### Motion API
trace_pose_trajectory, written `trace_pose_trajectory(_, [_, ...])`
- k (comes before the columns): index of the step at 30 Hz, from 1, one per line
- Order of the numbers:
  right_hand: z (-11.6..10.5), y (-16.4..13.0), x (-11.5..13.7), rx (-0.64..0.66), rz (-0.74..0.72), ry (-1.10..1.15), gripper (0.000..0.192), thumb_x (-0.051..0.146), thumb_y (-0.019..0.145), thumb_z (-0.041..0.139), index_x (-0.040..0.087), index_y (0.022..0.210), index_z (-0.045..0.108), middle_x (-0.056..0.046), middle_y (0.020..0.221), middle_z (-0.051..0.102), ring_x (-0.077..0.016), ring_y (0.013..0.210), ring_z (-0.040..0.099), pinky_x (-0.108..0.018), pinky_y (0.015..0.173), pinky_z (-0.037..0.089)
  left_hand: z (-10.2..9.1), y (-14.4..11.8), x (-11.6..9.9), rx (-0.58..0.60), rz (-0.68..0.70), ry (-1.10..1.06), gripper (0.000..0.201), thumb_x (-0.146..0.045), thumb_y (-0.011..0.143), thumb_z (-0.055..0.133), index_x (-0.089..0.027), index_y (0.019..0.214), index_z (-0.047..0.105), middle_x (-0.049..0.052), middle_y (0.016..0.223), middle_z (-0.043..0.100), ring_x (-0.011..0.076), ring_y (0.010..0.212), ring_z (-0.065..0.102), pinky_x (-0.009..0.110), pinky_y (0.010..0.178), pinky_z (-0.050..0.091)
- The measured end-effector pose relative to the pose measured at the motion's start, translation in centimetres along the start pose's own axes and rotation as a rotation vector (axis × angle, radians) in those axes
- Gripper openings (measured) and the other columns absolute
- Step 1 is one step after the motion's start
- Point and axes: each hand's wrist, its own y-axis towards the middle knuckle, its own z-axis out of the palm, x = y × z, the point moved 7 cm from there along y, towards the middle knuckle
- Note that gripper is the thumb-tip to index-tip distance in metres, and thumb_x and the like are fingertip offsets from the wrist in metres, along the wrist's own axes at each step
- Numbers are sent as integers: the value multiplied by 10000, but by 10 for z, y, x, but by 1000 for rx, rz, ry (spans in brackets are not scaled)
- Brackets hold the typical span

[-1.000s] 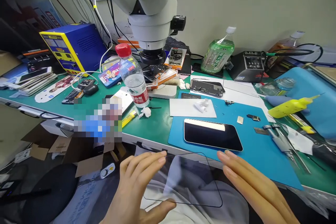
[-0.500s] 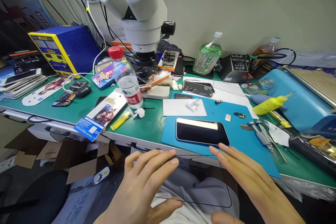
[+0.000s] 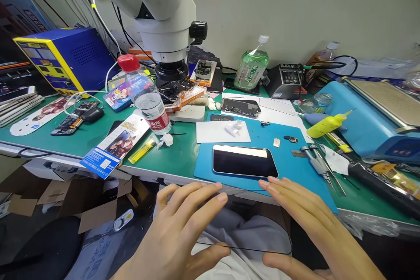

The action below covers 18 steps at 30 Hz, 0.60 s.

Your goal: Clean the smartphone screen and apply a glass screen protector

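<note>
I hold a thin clear screen protector with a black border flat in front of my lap, below the table's front edge. My left hand pinches its left side, thumb under and fingers on top. My right hand grips its right side the same way. Just beyond the protector's far edge, a phone lies face up with a dark screen on a blue mat.
A microscope stands over the green table at the back left, with a water bottle, a retail package and a yellow lighter near it. Tweezers, a yellow squeeze bottle and small parts lie right of the phone.
The view has shifted right and nearer the table. My hands, holding the protector, have moved forward, so its far edge now sits closer to the phone.
</note>
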Motion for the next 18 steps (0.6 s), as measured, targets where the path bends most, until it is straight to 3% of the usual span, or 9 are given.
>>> trace_pose_trajectory(5, [-4, -6, -6, -29, -12, 8, 785, 566, 937, 774, 216, 1579, 488, -23, 1579, 597, -219, 1499, 510, -298, 1334, 329, 7, 1, -2, 48, 15, -1, 564, -276, 996, 727, -233, 1505, 489, 76, 1468, 716, 189, 1442, 524, 386, 1165, 307])
trace_pose_trajectory(10, [-14, -5, -14, -118, 56, 52, 814, 556, 905, 802, 286, 1602, 481, -13, 1494, 666, -249, 1387, 621, -300, 1257, 455, 8, 2, 15, 82, -22, 49, 864, -549, 954, 758, -188, 1609, 326, 178, 1587, 555, 281, 1553, 355, 465, 1258, 211])
trace_pose_trajectory(15, [-19, -10, -39, -179, 273, 121, 721, 591, 887, 791, 463, 1541, 515, 51, 1460, 673, -285, 1349, 652, -394, 1180, 552, 18, -4, 62, 174, -307, -225, 1017, -726, 864, 738, -359, 1664, 228, 60, 1683, 372, 247, 1558, 330, 338, 1271, 283])
trace_pose_trajectory(18, [-17, -14, -59, -149, 303, 115, 750, 661, 867, 771, 463, 1543, 515, 38, 1454, 689, -320, 1340, 673, -450, 1123, 618, 28, 0, 70, 232, -332, -279, 1000, -781, 825, 722, -444, 1637, 246, 26, 1642, 407, 275, 1520, 364, 391, 1245, 300])
